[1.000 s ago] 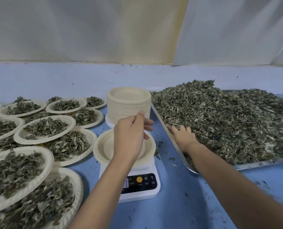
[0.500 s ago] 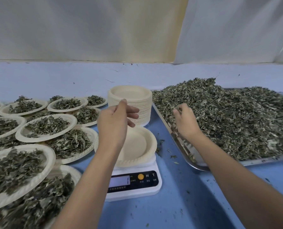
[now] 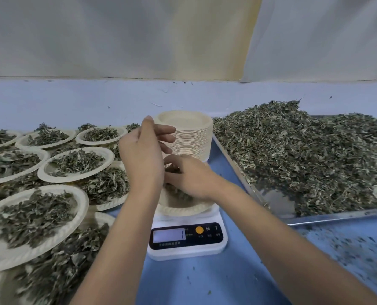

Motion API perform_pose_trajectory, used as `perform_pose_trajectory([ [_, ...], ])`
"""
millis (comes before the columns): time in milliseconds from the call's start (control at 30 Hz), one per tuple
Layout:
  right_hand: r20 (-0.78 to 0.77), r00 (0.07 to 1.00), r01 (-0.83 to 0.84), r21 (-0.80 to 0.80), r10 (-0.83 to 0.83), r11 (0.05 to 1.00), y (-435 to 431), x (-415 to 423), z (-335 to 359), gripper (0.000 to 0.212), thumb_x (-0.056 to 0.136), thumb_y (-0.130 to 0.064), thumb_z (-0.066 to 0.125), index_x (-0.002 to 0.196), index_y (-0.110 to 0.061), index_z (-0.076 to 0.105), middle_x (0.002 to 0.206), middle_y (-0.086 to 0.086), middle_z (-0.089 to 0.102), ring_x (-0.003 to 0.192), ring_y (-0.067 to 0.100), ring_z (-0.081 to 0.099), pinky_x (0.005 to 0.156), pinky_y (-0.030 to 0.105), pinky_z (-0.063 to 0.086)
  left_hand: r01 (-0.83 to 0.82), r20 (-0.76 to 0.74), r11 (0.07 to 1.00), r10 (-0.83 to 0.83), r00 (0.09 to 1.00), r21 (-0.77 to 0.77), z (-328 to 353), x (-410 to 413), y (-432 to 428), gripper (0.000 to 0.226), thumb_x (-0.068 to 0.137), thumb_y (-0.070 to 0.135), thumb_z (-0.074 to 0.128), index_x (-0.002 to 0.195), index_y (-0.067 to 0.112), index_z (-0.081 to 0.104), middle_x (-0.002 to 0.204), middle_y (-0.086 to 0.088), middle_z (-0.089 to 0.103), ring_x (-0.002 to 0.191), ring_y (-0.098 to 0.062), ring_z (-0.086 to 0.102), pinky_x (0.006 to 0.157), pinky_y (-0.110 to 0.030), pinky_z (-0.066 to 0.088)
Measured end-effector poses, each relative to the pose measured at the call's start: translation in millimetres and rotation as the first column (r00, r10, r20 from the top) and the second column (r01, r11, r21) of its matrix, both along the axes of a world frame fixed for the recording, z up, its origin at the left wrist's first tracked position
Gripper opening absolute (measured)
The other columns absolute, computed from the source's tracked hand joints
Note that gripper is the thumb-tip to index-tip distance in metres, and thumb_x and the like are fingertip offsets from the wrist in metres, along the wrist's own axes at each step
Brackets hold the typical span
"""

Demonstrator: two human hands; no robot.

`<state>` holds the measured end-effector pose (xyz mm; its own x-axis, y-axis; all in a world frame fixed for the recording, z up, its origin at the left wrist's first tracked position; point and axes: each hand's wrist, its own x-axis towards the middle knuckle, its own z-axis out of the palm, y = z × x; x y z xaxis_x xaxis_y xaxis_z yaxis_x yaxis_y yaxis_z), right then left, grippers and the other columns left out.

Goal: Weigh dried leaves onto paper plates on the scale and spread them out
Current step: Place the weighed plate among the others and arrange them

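Right hand (image 3: pixel 189 175) cupping dried leaves (image 3: pixel 178 192) over plate (image 3: pixel 183 210) on scale (image 3: pixel 187 238) | left hand (image 3: pixel 143 157) loose, empty | leaves light, brittle: scoop gently from beneath.

Both forearms are bare from the lower frame edge up to the wrists, with no sleeves, cuffs or gloves on them. The left hand (image 3: pixel 142 155) and right hand (image 3: pixel 192 177) are bare too. No rings, watch or bands show on fingers or wrists. Fingernails look short and unpainted.
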<state>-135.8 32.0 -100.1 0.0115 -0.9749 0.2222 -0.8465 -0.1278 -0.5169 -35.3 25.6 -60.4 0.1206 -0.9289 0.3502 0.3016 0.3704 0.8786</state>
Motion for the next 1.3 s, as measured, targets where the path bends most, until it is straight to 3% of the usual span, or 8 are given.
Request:
perform_pose_trajectory([
  [133,0.17,0.984,0.048,-0.013,-0.045,0.999,5,-12,7,0.037,0.091,-0.049,0.051,0.122,-0.033,0.059,0.129,-0.007,0.058,0.116,0.012,0.053,0.091,0.029,0.04,-0.032,-0.051,0.999,0.031,0.998,-0.024,-3,0,-1,0.047,0.098,0.021,0.043,0.059,0.009,0.067,0.049,-0.002,0.061,0.038,-0.012,0.046,0.045,-0.018,0.038],
  [300,0.321,0.938,0.178,-0.116,-0.133,0.977,10,-31,14,0.025,0.095,-0.037,0.048,0.097,-0.021,0.068,0.091,-0.007,0.068,0.087,0.015,0.061,0.078,0.029,0.045,-0.035,-0.069,0.999,0.035,0.997,-0.004,-5,-3,-1,0.047,0.098,0.02,0.043,0.058,0.011,0.067,0.047,0.0,0.06,0.037,-0.011,0.045,0.044,-0.018,0.037],
  [433,0.351,0.89,0.367,-0.169,-0.292,0.915,4,-60,10,0.031,0.099,-0.017,0.037,0.089,-0.016,0.066,0.072,-0.014,0.055,0.063,0.004,0.048,0.053,0.011,0.035,0.036,-0.065,0.999,-0.036,0.997,0.014,-8,-16,3,0.046,0.098,0.018,0.042,0.062,0.006,0.066,0.047,0.0,0.061,0.036,-0.009,0.045,0.042,-0.016,0.036],
  [567,0.193,0.796,0.602,-0.157,-0.574,0.783,-3,-105,-4,0.031,0.101,-0.017,0.033,0.107,-0.004,0.061,0.11,0.01,0.06,0.101,0.025,0.054,0.08,0.031,0.04,0.107,-0.028,0.993,-0.105,0.994,0.043,-11,-41,7,0.046,0.098,0.019,0.042,0.063,0.004,0.067,0.048,0.0,0.061,0.036,-0.009,0.044,0.041,-0.013,0.034],
  [700,-0.108,0.661,0.744,-0.036,-0.742,0.668,-6,-151,-23,0.048,0.097,-0.019,0.045,0.144,-0.014,0.033,0.152,0.014,0.022,0.138,0.033,0.021,0.107,0.044,0.029,0.185,-0.019,0.98,-0.184,0.983,0.074,-10,-70,3,0.046,0.099,0.018,0.042,0.063,0.002,0.067,0.046,0.0,0.06,0.036,-0.01,0.043,0.039,-0.013,0.033],
  [867,-0.264,0.54,0.839,0.097,-0.799,0.535,-13,-188,-40,0.063,0.095,-0.029,0.045,0.151,-0.026,0.015,0.159,0.013,-0.009,0.144,0.041,-0.012,0.117,0.053,0.0,0.217,0.007,0.974,-0.217,0.976,0.067,-8,-94,-6,0.049,0.099,0.021,0.042,0.06,0.007,0.067,0.049,0.0,0.062,0.035,-0.01,0.045,0.04,-0.013,0.034],
  [1133,-0.211,0.679,0.724,0.031,-0.703,0.689,-25,-188,-44,0.04,0.096,-0.033,0.04,0.133,-0.019,0.044,0.14,0.01,0.04,0.13,0.031,0.035,0.104,0.047,0.029,0.229,0.021,0.971,-0.231,0.973,0.07,-16,-99,-9,0.048,0.098,0.019,0.042,0.058,0.007,0.066,0.048,0.0,0.062,0.035,-0.009,0.044,0.04,-0.012,0.034],
  [1300,-0.15,0.741,0.624,-0.202,-0.654,0.754,-32,-173,-41,0.037,0.093,-0.038,0.037,0.122,-0.024,0.057,0.121,0.007,0.054,0.106,0.028,0.054,0.072,0.034,0.035,0.211,0.016,0.974,-0.213,0.977,0.084,-18,-93,-11,0.047,0.098,0.019,0.042,0.06,0.005,0.067,0.048,0.0,0.061,0.036,-0.008,0.044,0.04,-0.013,0.034],
])
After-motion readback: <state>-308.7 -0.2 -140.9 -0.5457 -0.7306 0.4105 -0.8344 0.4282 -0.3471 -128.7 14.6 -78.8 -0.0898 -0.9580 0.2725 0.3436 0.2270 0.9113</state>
